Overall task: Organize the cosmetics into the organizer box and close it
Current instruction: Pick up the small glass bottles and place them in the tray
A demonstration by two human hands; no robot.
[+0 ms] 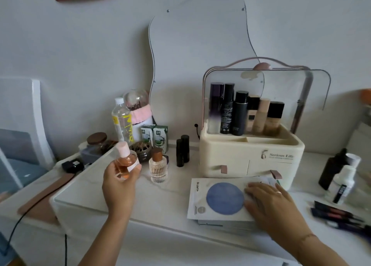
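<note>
A cream organizer box [236, 157] stands at the back right of the table with its clear lid [285, 84] raised; several dark and beige bottles [241, 113] stand upright inside. My left hand [120, 183] is shut on a small peach-coloured bottle with a pink cap [125, 159], held above the table left of the box. My right hand [269, 199] lies flat on a stack of white sheet-mask packets with a blue circle [216, 199] in front of the box. A ribbed perfume bottle [158, 168] and two black tubes [182, 150] stand between my hands.
A wavy mirror [200, 50] leans on the wall. At the back left are a water bottle [122, 123], green cartons [158, 137], a dark jar [140, 151] and a snow globe [136, 101]. On the right are a dark dropper bottle [331, 169], a white bottle [344, 183] and dark pencils [337, 213].
</note>
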